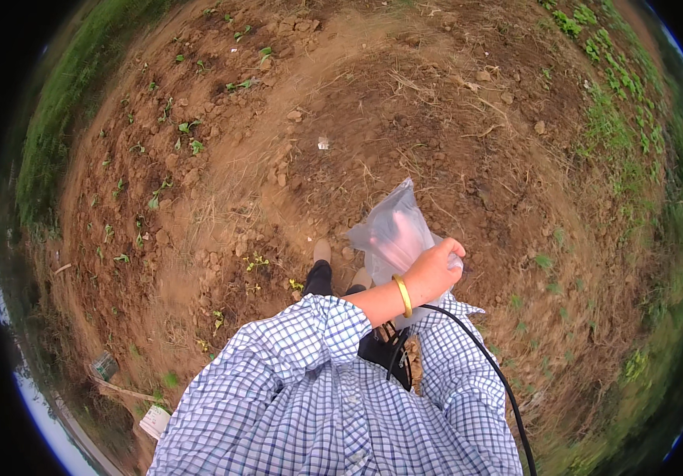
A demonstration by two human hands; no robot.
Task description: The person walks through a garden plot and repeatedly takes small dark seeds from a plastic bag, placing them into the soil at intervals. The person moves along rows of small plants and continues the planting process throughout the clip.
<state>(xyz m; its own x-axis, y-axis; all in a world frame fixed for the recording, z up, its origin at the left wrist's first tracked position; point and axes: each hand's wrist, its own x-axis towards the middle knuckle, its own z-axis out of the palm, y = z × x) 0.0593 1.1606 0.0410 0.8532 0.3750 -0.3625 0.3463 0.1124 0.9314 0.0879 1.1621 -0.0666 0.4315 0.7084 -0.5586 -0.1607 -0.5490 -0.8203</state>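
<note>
My left hand (436,273), with a gold-coloured bangle on its wrist, crosses in front of my body and grips a clear plastic bag (380,238). Its fingers curl around the bag's right side. The bag is crumpled, with a pointed corner sticking up and away from me. Through the film a pinkish shape shows, which looks like my right hand (406,233) inside the bag. Its fingers are blurred by the plastic, and the right sleeve's cuff runs up to the bag's lower end. Both sleeves are of blue-and-white checked cloth.
Bare brown soil (341,172) with clods and dry straw surrounds my shoes (322,251). Small green seedlings (190,127) grow at left, leafy plants (621,71) at far right. A black cable (496,369) hangs by my right arm. A white container (154,421) lies at lower left.
</note>
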